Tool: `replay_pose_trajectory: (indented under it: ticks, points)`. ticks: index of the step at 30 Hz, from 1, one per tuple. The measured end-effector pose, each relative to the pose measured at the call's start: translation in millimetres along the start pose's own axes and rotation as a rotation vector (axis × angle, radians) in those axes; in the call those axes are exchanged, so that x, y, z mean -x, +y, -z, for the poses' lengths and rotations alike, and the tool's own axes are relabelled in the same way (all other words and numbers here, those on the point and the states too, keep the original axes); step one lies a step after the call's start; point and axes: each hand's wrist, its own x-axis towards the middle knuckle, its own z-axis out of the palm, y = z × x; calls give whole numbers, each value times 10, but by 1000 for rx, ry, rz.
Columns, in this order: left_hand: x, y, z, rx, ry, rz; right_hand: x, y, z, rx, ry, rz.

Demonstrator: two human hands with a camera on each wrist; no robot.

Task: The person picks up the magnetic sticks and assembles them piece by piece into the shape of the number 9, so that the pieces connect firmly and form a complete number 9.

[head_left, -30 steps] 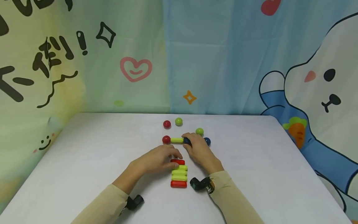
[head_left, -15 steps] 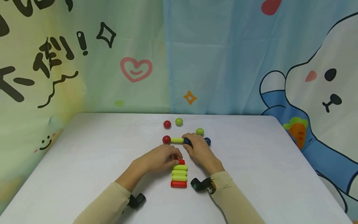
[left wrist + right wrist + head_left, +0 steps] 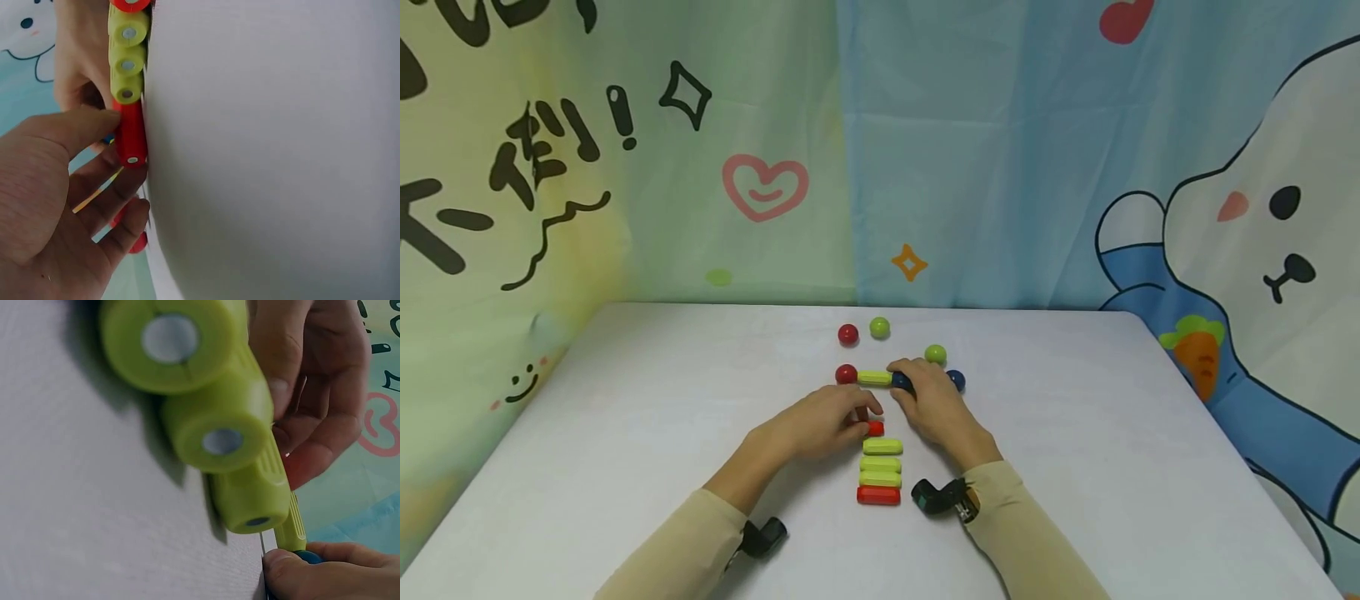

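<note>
Red cylindrical plastic rod [image 3: 876, 428] is pinched in the left hand [image 3: 820, 423], below frame centre — the right hand [image 3: 936, 402] pinches a dark-blue ball [image 3: 902, 381].

Head view high, forward and down; wrist views close, low, yellow rods [image 3: 880, 464] common to both.

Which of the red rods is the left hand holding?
The far red rod, pinched by the left hand beyond the three yellow-green rods; the near red rod lies untouched at the row's near end.
</note>
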Motion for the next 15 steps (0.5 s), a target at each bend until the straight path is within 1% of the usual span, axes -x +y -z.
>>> replay_pose_trajectory:
  ticks: [9, 12, 15]
  points:
    - [54, -25, 38, -40, -30, 37, -5, 6, 6, -10, -12, -16]
    - [68, -43, 26, -33, -14, 53, -6, 15, -1, -11, -10, -13]
    - [98, -56, 27, -3, 18, 85, -9, 22, -9, -12, -17, -15]
